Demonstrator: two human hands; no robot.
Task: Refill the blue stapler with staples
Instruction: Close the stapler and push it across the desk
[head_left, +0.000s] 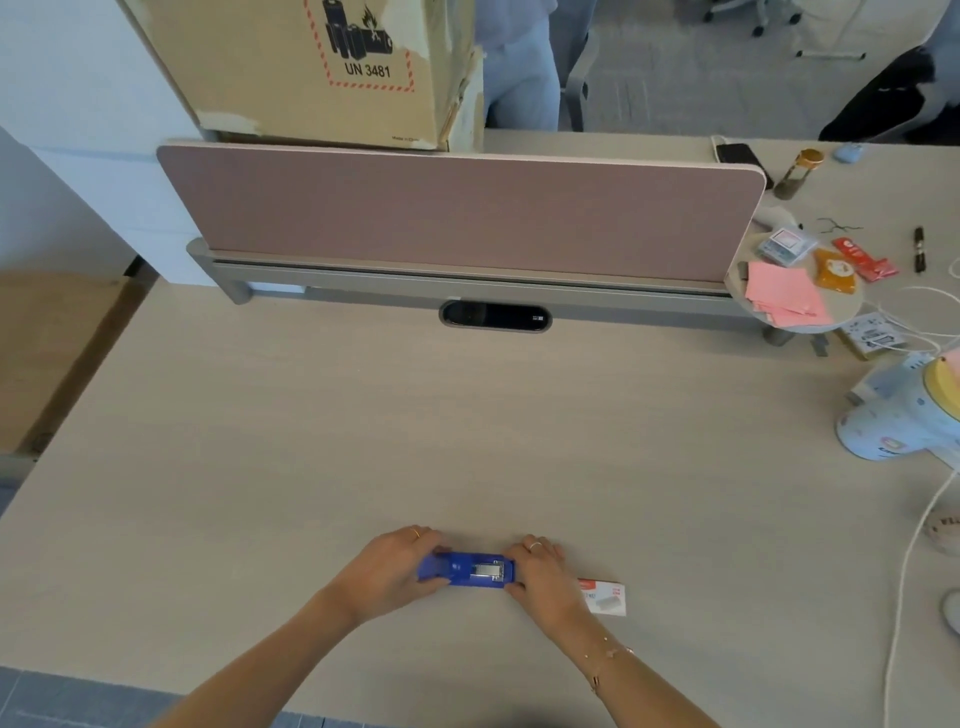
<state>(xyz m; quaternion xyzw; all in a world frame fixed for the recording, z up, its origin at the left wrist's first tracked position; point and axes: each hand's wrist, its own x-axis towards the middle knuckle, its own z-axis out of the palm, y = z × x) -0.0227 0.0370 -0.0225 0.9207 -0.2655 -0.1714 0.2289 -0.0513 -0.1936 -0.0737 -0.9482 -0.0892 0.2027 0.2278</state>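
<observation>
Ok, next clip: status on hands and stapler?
Left hand and right hand grip opposite ends of the blue plastic stapler on the desk. Small white staple box beside right hand. Nothing in the way.

The pale wood-grain desk (363, 426) lies bare from the near edge to the far mauve fabric divider panel (467, 213). On the right, a pale blue patterned canister (893, 421), white cords (906, 561) and a small red-and-white staple box (605, 597) block passage.

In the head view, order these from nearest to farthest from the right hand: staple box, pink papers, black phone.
From the right hand:
1. Staple box, just right of that hand, partly hidden by the wrist.
2. Pink papers, far right, near the divider's end.
3. Black phone, behind the divider, farthest back.
</observation>
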